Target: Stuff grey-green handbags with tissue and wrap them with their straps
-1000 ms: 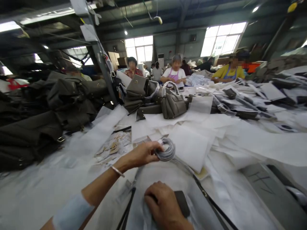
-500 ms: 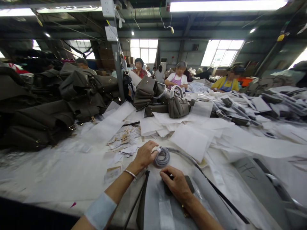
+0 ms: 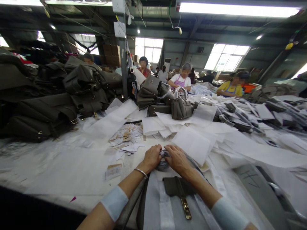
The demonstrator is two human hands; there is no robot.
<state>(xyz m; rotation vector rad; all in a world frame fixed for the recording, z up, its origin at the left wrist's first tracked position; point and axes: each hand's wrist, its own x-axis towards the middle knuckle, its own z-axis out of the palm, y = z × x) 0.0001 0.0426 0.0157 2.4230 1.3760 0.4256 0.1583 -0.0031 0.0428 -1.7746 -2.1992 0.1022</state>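
A coiled strap [image 3: 163, 165], grey and wrapped in plastic film, stands at the top edge of a dark olive handbag [image 3: 153, 207]. My left hand [image 3: 152, 157] is closed on the coil's left side, its fingers curled over the top. From the right, my right hand [image 3: 177, 158] grips the same coil, thumb toward its centre. Below my hands, the bag's front is covered with whitish sheeting. A dark flap [image 3: 178, 186] lies over it, with a gold clasp [image 3: 185, 208] hanging down. My right forearm hides part of the strap's tail.
Olive bags [image 3: 43, 115] are piled at the left, and more bags [image 3: 153, 92] stand ahead. Loose paper tags [image 3: 127, 137] lie beyond my left hand. White sheets [image 3: 192, 142] spread across the table to the right. Co-workers [image 3: 181, 78] sit at the far side.
My right hand has moved up from the bag's flap to the coil and gripped it. My left hand has closed on the coil's left side. The flap and gold clasp are now uncovered.
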